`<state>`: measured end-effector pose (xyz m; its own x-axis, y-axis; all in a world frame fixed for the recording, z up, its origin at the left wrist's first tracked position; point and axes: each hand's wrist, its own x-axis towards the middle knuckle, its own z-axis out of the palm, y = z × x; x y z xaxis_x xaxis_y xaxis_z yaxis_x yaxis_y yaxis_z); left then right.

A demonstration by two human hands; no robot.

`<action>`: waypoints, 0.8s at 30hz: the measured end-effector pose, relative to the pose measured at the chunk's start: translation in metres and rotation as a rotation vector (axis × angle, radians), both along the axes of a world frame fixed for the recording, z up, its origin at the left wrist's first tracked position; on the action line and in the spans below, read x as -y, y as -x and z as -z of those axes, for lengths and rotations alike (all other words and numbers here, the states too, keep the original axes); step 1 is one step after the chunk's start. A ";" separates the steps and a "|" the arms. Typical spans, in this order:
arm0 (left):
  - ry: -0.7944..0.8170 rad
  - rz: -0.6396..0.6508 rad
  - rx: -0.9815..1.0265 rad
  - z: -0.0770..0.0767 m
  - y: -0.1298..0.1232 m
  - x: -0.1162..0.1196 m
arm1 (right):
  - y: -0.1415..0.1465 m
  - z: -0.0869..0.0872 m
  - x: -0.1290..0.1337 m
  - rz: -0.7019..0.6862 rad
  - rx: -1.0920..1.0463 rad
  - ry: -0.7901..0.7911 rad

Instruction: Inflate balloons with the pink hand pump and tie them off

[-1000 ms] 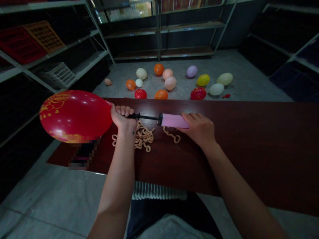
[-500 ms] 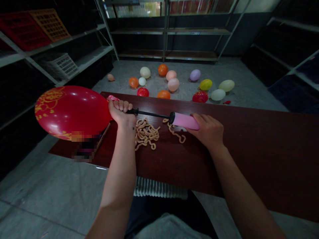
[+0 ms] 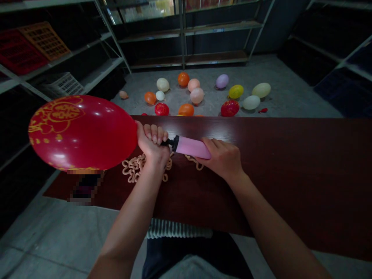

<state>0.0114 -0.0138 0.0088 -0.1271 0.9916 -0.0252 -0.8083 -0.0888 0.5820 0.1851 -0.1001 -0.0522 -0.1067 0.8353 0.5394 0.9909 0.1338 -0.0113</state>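
A large red balloon (image 3: 87, 133) with yellow print is inflated at the left, its neck end at my left hand (image 3: 153, 143). That hand is closed round the balloon's neck and the black end of a hand pump. My right hand (image 3: 222, 157) grips the pump's pink barrel (image 3: 192, 147). The barrel's black collar sits close to my left fingers, with little of the black rod showing. Under my left wrist a heap of tan twisted balloons (image 3: 135, 166) lies on the dark brown table (image 3: 276, 170); one more (image 3: 199, 164) lies below the barrel.
Several balloons, among them an orange one (image 3: 183, 79) and a purple one (image 3: 222, 81), lie on the floor beyond the table. Metal shelves (image 3: 215, 58) stand behind and on both sides. A blurred dark object (image 3: 85, 188) is at the table's left end.
My hands have come closer together, and the pump's long black rod has gone almost wholly into the barrel. The red balloon looks somewhat larger. The view has shifted slightly.
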 end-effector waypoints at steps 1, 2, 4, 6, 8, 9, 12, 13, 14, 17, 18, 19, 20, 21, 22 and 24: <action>0.006 -0.001 -0.014 0.002 -0.002 0.000 | 0.000 0.000 0.000 -0.001 0.000 0.007; 0.010 -0.001 -0.022 0.004 -0.003 0.000 | 0.001 -0.001 0.001 -0.002 -0.002 0.018; 0.014 0.003 -0.025 0.007 -0.001 -0.003 | 0.001 -0.002 0.001 -0.010 -0.011 0.046; 0.021 0.016 -0.027 0.010 0.003 -0.007 | 0.001 -0.002 0.000 -0.023 -0.020 0.067; 0.034 0.021 -0.035 0.010 0.009 -0.012 | 0.001 -0.003 -0.001 -0.033 -0.026 0.073; 0.042 0.016 -0.040 0.010 0.011 -0.014 | 0.001 -0.003 -0.002 -0.034 -0.026 0.074; 0.071 -0.030 -0.041 0.009 0.020 -0.021 | -0.002 -0.003 -0.005 -0.017 -0.015 0.070; 0.079 -0.047 -0.032 0.009 0.023 -0.023 | -0.004 -0.003 -0.005 -0.007 -0.008 0.066; 0.087 -0.063 -0.018 0.009 0.026 -0.025 | -0.006 -0.003 -0.006 0.004 0.000 0.061; 0.110 -0.105 0.036 0.009 0.038 -0.033 | -0.014 0.000 -0.007 0.041 0.034 0.049; 0.114 -0.119 0.051 0.010 0.041 -0.035 | -0.017 0.001 -0.008 0.054 0.045 0.045; 0.118 -0.134 0.062 0.011 0.045 -0.038 | -0.020 0.002 -0.008 0.063 0.056 0.038; 0.123 -0.146 0.070 0.011 0.048 -0.040 | -0.023 0.003 -0.009 0.068 0.065 0.030; 0.128 -0.159 0.079 0.012 0.052 -0.042 | -0.025 0.003 -0.009 0.072 0.073 0.019; 0.133 -0.170 0.089 0.012 0.055 -0.044 | -0.028 0.004 -0.009 0.075 0.084 0.009; 0.145 -0.189 0.107 0.013 0.062 -0.046 | -0.032 0.004 -0.009 0.084 0.105 -0.002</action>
